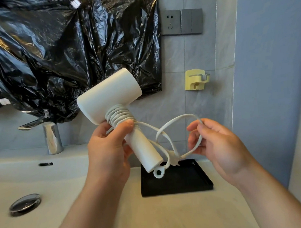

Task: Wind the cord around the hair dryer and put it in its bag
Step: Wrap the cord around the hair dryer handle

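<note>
A crumpled black plastic sheet [48,50] covers the wall above a pale stone-look vanity counter [174,218] with a white basin [23,181] and a chrome tap [51,138]. At the back of the counter lies a flat square black tray [189,181]; no bag can be made out.

The white plastic hair dryer [110,93] is held in the air over the counter, above the tray's near-left corner. Its short barrel runs from lower left to upper right, and the handle, its long axis, slants down to the right and ends in a hanging loop [158,172]. It looks rigid, smooth and light enough for 1 hand; the bare lower handle is the sound place to hold it, though the glossy shell may slip.

The left hand [107,151] is closed around the handle, thumb pressed on the lowest of the tight coils near the barrel. The flat white rubbery cord [176,119] is limp and springy, so slack turns would likely loosen. The right hand [220,144] pinches its free loop between thumb and fingers, off to the right. The plug [173,160] dangles below the handle's end. Winding seems roughly half done.
</note>
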Available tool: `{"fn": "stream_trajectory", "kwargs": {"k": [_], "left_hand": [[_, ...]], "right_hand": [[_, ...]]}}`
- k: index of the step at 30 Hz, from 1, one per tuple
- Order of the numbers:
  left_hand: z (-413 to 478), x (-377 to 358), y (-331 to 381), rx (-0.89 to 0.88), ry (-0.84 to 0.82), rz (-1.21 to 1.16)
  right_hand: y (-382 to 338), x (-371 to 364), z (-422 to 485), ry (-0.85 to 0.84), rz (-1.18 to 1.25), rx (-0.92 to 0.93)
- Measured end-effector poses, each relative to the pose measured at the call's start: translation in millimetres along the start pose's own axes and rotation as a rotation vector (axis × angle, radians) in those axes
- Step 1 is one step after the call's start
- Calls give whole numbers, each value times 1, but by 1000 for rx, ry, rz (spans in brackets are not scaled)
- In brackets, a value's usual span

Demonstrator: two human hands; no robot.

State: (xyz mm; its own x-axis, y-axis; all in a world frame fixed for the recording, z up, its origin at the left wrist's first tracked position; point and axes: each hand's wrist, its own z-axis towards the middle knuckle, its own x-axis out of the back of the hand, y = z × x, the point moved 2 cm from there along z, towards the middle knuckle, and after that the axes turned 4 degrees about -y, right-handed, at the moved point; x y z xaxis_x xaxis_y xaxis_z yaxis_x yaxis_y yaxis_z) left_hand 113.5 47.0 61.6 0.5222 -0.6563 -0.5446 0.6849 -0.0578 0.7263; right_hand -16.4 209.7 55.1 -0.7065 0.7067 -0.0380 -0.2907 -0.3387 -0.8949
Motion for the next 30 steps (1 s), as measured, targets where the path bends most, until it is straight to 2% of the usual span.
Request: {"fn": "stream_trajectory", "kwargs": {"k": [5, 7, 9, 13, 17, 20, 24, 28, 30], "left_hand": [[-4, -3, 0, -72, -6, 42], [-7, -6, 0, -100, -20, 45], [-9, -8, -1, -108, -40, 40], [-13, -12, -3, -67, -118, 14], [-14, -15, -5, -25, -182, 4], [-12, -14, -3, -17, -183, -12], [-10, -10, -1, -35, -145, -17], [-9, -10, -4, -49, -123, 24], [-8, -9, -6, -41, -109, 9]], "right_hand": [[1, -2, 1, 310, -393, -23], [-5, -9, -6, 414, -576, 50], [-13, -22, -15, 311, -570, 81], [-9, -38, -19, -66, -405, -116], [0, -40, -20, -213, -94, -201], [0, -37, -18, -318, -3, -173], [-5, -29, -16, -292, -115, -164], [-5, -24, -15, -194, -560, -59], [-7, -22, -16, -191, -647, -55]]}}
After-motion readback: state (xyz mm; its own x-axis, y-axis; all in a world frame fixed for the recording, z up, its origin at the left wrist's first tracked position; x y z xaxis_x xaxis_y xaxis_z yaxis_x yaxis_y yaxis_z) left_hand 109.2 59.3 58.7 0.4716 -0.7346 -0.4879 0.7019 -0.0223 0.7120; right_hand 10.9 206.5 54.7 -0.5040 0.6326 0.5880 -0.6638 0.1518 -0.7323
